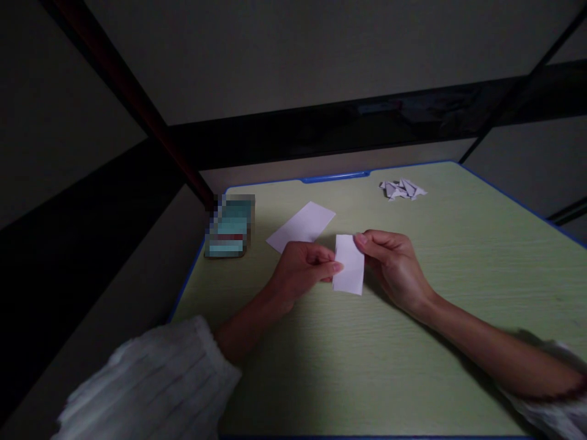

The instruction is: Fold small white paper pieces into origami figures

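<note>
In the head view, reaches over the table [367,379] from both sides, forearms slanting inward. Pinches the left edge of a small white paper [349,272] with the left hand [300,275], thumb on its face, and its upper right corner with the right hand [398,269]. Holds it between the two. Has a white sheet [302,225] lying just beyond the left hand, and folded paper shapes [404,189] farther off, beyond the right.

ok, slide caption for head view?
Left hand and right hand pinch a paper rectangle over a blue-edged table, origami figures beyond.
</note>
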`<state>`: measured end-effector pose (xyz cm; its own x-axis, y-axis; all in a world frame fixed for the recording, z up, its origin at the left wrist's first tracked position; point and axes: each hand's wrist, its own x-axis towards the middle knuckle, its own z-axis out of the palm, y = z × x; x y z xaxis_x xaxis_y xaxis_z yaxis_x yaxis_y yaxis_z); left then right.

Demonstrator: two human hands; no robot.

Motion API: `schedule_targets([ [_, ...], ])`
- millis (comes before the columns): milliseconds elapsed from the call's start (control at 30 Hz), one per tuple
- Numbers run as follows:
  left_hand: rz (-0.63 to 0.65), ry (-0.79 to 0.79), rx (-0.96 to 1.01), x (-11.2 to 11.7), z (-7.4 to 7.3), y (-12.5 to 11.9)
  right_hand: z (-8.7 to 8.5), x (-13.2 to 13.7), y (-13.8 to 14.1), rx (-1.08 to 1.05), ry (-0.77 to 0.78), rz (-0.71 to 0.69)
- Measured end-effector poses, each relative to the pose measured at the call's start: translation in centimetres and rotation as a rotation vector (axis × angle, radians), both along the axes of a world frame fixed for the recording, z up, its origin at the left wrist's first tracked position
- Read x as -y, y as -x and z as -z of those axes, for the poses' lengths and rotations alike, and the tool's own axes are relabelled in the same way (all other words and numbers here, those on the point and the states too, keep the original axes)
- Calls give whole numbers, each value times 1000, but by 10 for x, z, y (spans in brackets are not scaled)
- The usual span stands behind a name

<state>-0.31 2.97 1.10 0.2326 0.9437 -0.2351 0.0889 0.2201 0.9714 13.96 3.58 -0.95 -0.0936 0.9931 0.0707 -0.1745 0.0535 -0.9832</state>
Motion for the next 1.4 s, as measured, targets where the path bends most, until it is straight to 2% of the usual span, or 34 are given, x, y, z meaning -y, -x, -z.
schedule_targets([
  [67, -25, 8, 13, 0, 2, 0, -1, 1, 0, 82, -69, 2],
  [133, -106, 9, 45, -2, 4, 1, -2, 1, 1, 155, -111, -37],
  [200, -194, 3, 89, -3, 5, 2, -1, 0, 1, 198, -103, -103],
  [267, -225, 9, 124, -3, 6, 2, 0, -1, 1, 217, -80, -161],
  [367, -125, 25, 100, -3, 4, 3, -1, -1, -1, 262, -73, -260],
  [433, -22, -6, 10, -2, 2, 4, -4, 0, -4, 349, -88, -391],
  [533, 147, -153, -196, -2, 0, 6, -10, 2, -6, 493, -162, -580],
  [633, 244, -317, -327, -2, -2, 9, -15, 3, -6, 460, -115, -675],
  [700, 215, -379, -333, -2, -4, 11, -17, 2, -6, 349, -27, -652],
  [767, 114, -408, -307, -4, -6, 13, -18, 0, -6, 269, 11, -584],
  [867, -72, -446, -280, -7, -9, 16, -19, -2, -6, 259, -27, -496],
  [967, -180, -469, -284, -10, -8, 18, -17, -2, -7, 268, -57, -402],
  [1133, -471, -480, -190, -13, -7, 21, -16, -5, -12, 248, -178, -71],
  [1167, -487, -484, -194, -13, -6, 20, -16, -6, -13, 232, -194, -31],
  [1233, -407, -467, -209, -9, -5, 16, -16, -8, -13, 210, -184, -38],
  [1400, -51, -389, -202, 2, 0, 5, -13, -7, -9, 284, -92, -292],
])
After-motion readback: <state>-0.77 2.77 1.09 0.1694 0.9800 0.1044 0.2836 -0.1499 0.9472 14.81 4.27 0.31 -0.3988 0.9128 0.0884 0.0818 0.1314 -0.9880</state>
